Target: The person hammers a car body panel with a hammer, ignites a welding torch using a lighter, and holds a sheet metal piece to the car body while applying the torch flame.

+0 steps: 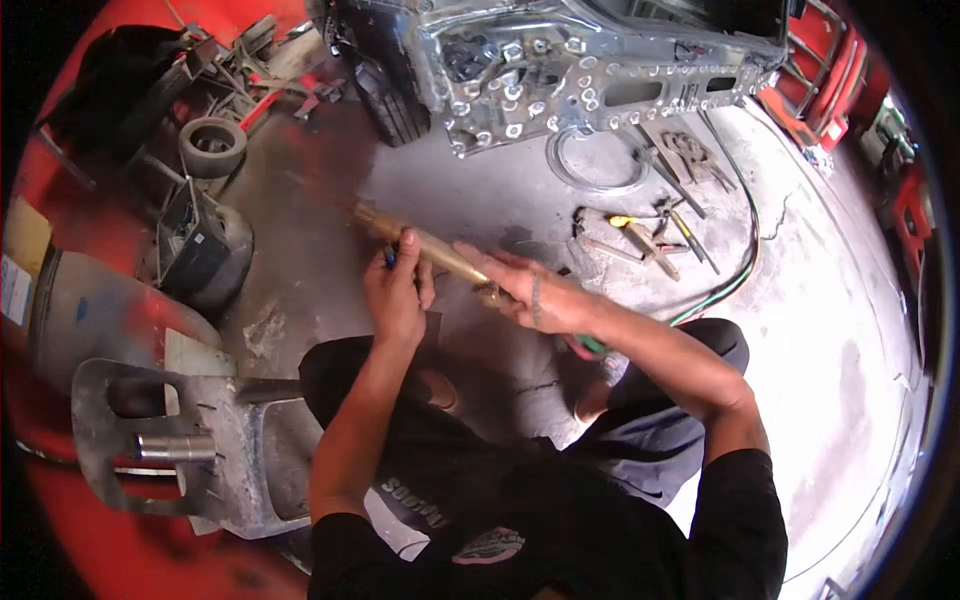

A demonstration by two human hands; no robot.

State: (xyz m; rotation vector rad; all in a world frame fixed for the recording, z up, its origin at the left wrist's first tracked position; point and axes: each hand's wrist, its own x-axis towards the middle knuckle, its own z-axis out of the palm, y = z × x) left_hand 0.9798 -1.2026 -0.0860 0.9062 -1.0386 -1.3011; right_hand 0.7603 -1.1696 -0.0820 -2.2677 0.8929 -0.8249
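Observation:
A brass gas torch handle (440, 252) lies slantwise across the middle of the head view, held between both hands. My left hand (398, 290) is closed on its far part, thumb along the top; a small blue bit (390, 257) shows beside those fingers. My right hand (535, 293) is wrapped round its near end, by the brass valve fittings. Below the right wrist hangs a green and red hose (588, 346). Past the torch's far end the view is blurred, and the fingers' undersides are hidden.
A welded metal vehicle body part (610, 95) stands ahead. On the floor are coiled wire (598, 160), a yellow-handled tool (640, 235), pliers and a hose (755, 235). At left are a tape roll (212, 147), a tank (110, 310) and a plastic stool (250, 470).

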